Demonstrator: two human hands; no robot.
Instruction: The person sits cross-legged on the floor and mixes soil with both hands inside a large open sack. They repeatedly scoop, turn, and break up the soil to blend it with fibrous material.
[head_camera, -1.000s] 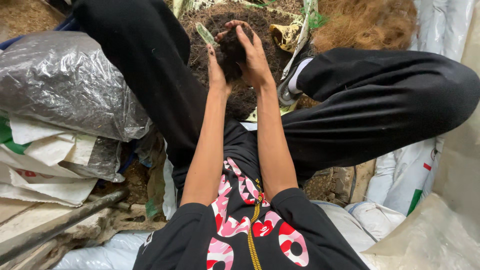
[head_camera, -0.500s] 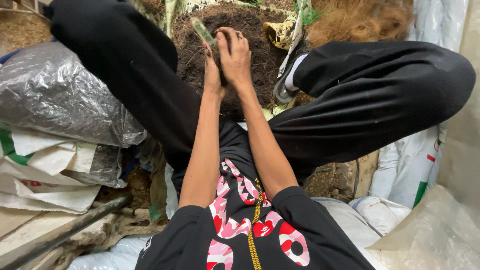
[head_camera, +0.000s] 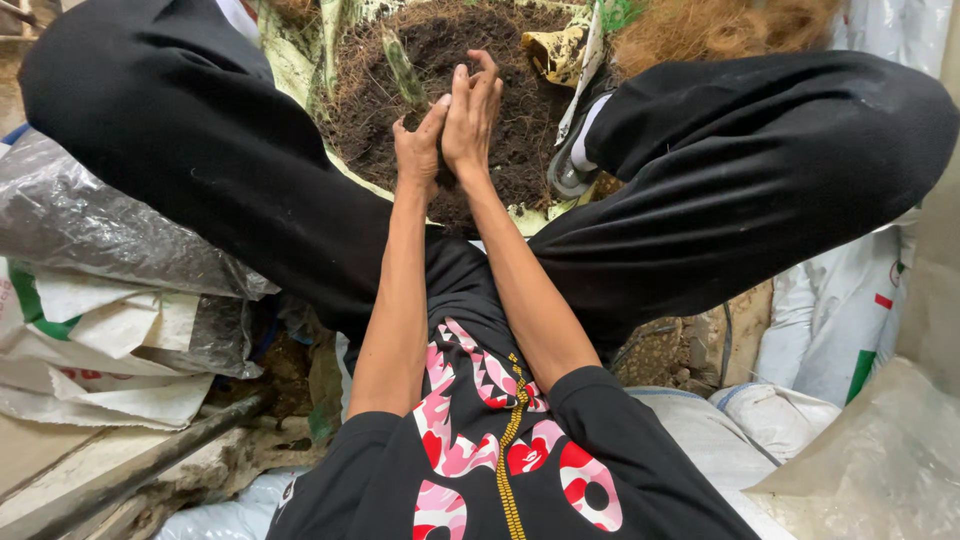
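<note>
Between my knees lies a heap of dark, fibrous soil (head_camera: 520, 130) on a pale green sheet (head_camera: 300, 60). Both arms reach forward over it. My left hand (head_camera: 418, 145) and my right hand (head_camera: 472, 112) are pressed together, palms facing, closed around a clump of the soil. A narrow green tool or stalk (head_camera: 403, 68) sticks up out of the heap just left of my hands. What lies between my palms is hidden.
My legs in black trousers (head_camera: 760, 170) spread to either side of the heap. A grey plastic bag (head_camera: 90, 230) and white sacks (head_camera: 110, 350) lie at left. More white sacks (head_camera: 830, 320) stand at right. Brown coconut fibre (head_camera: 720, 30) sits at the top right.
My joined hands have come down from a raised position towards the soil heap and nearer to me. The dark clump that showed between the fingers is now enclosed.
</note>
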